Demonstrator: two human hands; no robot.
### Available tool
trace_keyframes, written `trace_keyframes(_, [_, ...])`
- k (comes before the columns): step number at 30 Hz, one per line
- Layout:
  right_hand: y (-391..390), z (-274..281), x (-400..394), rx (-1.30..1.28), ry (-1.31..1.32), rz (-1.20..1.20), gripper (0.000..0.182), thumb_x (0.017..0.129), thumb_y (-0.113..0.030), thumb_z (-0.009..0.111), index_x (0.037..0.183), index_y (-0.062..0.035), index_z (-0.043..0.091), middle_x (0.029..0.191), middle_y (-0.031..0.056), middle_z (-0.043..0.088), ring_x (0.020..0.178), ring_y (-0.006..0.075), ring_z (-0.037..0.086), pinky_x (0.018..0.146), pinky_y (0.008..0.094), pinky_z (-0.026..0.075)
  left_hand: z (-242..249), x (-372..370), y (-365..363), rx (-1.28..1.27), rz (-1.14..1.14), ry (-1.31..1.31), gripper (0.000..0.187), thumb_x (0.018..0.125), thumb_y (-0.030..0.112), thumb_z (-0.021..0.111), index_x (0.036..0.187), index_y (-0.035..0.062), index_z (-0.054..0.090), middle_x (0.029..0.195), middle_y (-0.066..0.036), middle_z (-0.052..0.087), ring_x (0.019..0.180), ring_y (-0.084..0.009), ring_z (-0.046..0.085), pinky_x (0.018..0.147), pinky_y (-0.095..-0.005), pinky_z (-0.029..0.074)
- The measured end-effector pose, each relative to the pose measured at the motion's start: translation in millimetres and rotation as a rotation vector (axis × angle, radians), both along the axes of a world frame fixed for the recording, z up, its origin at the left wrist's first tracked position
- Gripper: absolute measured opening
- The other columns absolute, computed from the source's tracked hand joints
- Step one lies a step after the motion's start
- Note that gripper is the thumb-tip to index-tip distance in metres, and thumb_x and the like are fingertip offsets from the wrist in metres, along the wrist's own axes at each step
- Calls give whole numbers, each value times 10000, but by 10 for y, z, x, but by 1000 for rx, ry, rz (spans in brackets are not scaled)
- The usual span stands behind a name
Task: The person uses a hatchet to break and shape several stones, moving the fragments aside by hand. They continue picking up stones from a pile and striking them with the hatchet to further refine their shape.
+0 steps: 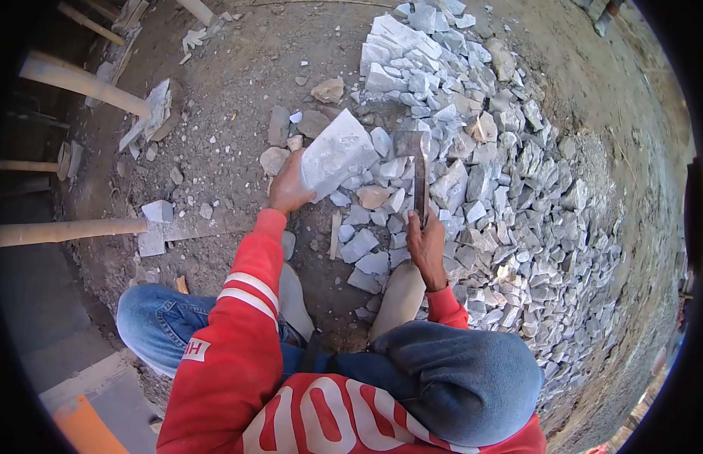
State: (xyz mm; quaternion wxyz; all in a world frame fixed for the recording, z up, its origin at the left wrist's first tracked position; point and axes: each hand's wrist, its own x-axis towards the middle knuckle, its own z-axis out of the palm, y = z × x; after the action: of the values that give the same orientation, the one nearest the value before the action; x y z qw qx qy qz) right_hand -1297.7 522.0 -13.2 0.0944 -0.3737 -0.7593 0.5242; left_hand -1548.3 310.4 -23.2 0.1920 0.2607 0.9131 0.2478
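My left hand (290, 186) grips the lower left edge of a large pale grey stone block (338, 155), which is tilted with a flat face toward me. In my right hand (426, 250) is a hammer (421, 181), its handle running up from my fist and its metal head at the top. The hammer head is just right of the block, over broken stones. Part of the left fingers is hidden behind the block. Between my boots and the block lie several stone pieces (360, 246) and a small wood sliver (335, 234).
A big heap of broken grey stone (518, 197) spreads along the right, with larger slabs (401, 49) at its far end. Bamboo poles (79, 229) reach in from the left, some resting on stone pieces. Brown and grey rocks (327, 90) lie beyond the block on bare dirt.
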Motion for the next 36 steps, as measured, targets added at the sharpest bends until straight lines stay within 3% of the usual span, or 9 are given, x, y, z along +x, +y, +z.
trace_keyframes(10, [382, 1110, -394, 18, 241, 28, 346, 1023, -323, 540, 968, 14, 598, 608, 6, 523, 517, 89, 479, 478, 268, 383, 151, 97, 463, -49, 204, 123, 912, 540, 268, 906, 1364, 185, 525, 1209, -110, 597, 1170, -338, 566, 939, -508, 460])
trace_keyframes(15, [1214, 2928, -535, 119, 1243, 118, 439, 1036, -442, 451, 1124, -18, 520, 742, 57, 506, 621, 119, 489, 492, 234, 379, 21, 15, 525, -2, 232, 194, 907, 540, 260, 898, 1371, 208, 538, 1196, -87, 600, 1146, -337, 574, 930, -484, 465])
trace_keyframes(17, [1111, 3420, -781, 586, 1164, -407, 440, 1037, -488, 399, 1036, -60, 500, 694, 16, 449, 621, 101, 413, 523, 241, 347, 58, 36, 524, 9, 248, 181, 906, 541, 256, 894, 1373, 211, 540, 1189, -82, 601, 1138, -336, 576, 925, -480, 465])
trace_keyframes(23, [1131, 3204, -897, -36, 1820, 537, 400, 1044, -482, 373, 900, -118, 455, 642, -23, 411, 586, 93, 380, 496, 253, 322, 52, 47, 508, 16, 243, 173, 900, 540, 248, 897, 1367, 192, 545, 1193, -87, 617, 1142, -321, 584, 949, -462, 468])
trace_keyframes(25, [531, 1237, -802, 184, 683, 155, 374, 1003, -373, 525, 910, -13, 560, 620, 61, 464, 553, 182, 452, 518, 344, 383, 48, 63, 515, 3, 258, 153, 909, 534, 246, 903, 1368, 213, 545, 1196, -77, 615, 1143, -324, 581, 948, -470, 465])
trace_keyframes(27, [361, -614, -607, 314, -331, 402, 456, 977, -339, 603, 786, 75, 594, 569, 139, 447, 557, 247, 529, 553, 401, 441, 51, 58, 514, -14, 264, 143, 918, 527, 244, 909, 1369, 233, 545, 1199, -68, 612, 1144, -327, 578, 947, -478, 461])
trace_keyframes(28, [264, -710, -570, 467, -130, 286, 499, 966, -385, 615, 669, 15, 582, 520, 87, 447, 512, 209, 529, 498, 376, 427, 31, 98, 510, -13, 252, 145, 904, 532, 237, 904, 1363, 245, 548, 1194, -74, 603, 1142, -326, 577, 943, -503, 448])
trace_keyframes(30, [291, 96, -686, -315, -231, 129, 500, 970, -395, 609, 619, -47, 538, 511, 25, 455, 431, 140, 456, 415, 330, 357, 46, -30, 506, -6, 243, 180, 891, 536, 229, 898, 1356, 257, 551, 1188, -81, 594, 1140, -326, 575, 938, -528, 434])
trace_keyframes(36, [534, 1780, -769, -165, 241, -15, 405, 1014, -403, 553, 749, -107, 477, 570, -51, 418, 449, 49, 363, 397, 228, 254, 19, 14, 521, -42, 252, 148, 970, 515, 234, 925, 1391, 299, 513, 1203, -41, 588, 1159, -315, 553, 933, -496, 437])
